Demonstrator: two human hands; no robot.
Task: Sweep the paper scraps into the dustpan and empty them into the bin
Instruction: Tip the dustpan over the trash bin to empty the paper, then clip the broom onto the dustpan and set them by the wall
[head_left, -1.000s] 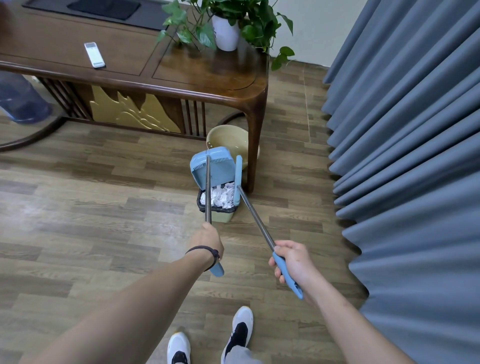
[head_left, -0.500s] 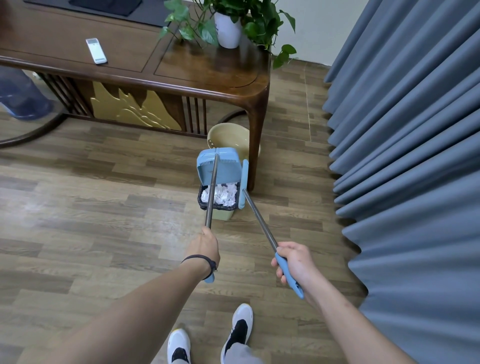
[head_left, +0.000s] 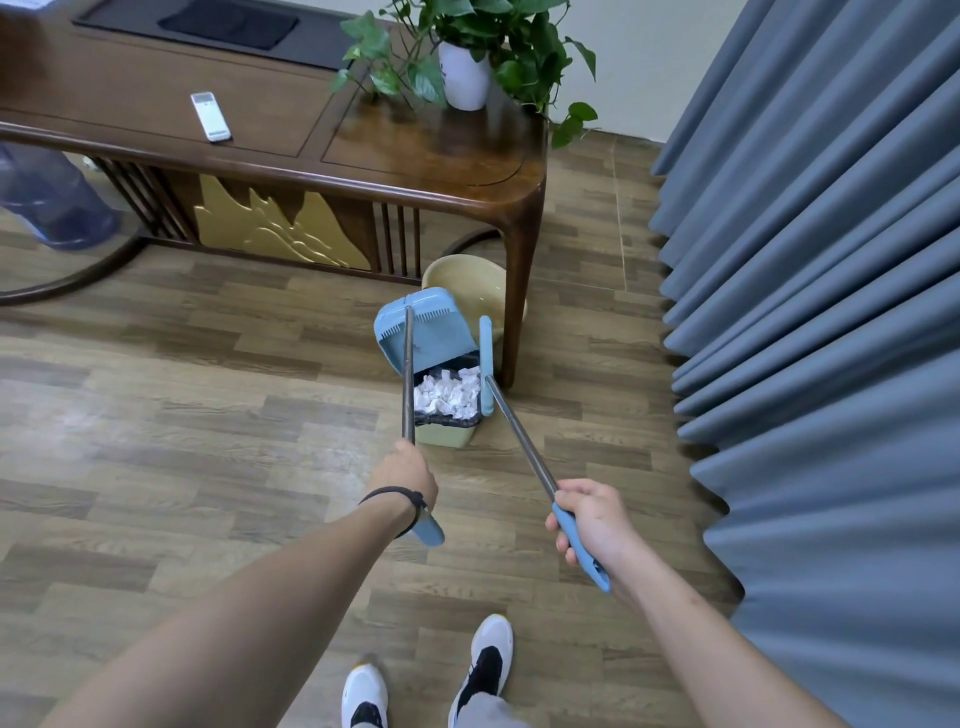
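Observation:
A small green bin (head_left: 447, 434) with a black liner stands on the floor by the table leg, full of white paper scraps (head_left: 448, 396). The blue dustpan (head_left: 431, 332) is tipped up over the bin's far rim. My left hand (head_left: 408, 475) grips its long metal handle. The blue broom head (head_left: 486, 364) hangs along the bin's right edge, and my right hand (head_left: 592, 519) holds the broom's blue grip.
A dark wooden table (head_left: 431, 161) carries a potted plant (head_left: 465, 62) and a white remote (head_left: 210, 117). A beige basin (head_left: 470, 288) sits behind the bin. Grey curtains (head_left: 821, 312) fill the right side. A water jug (head_left: 47, 202) stands at left. My shoes (head_left: 426, 686) are below.
The dustpan has tilted and shifted a little left over the bin, and the broom head moved slightly right. My left hand has drawn back a bit. More scraps show in the bin.

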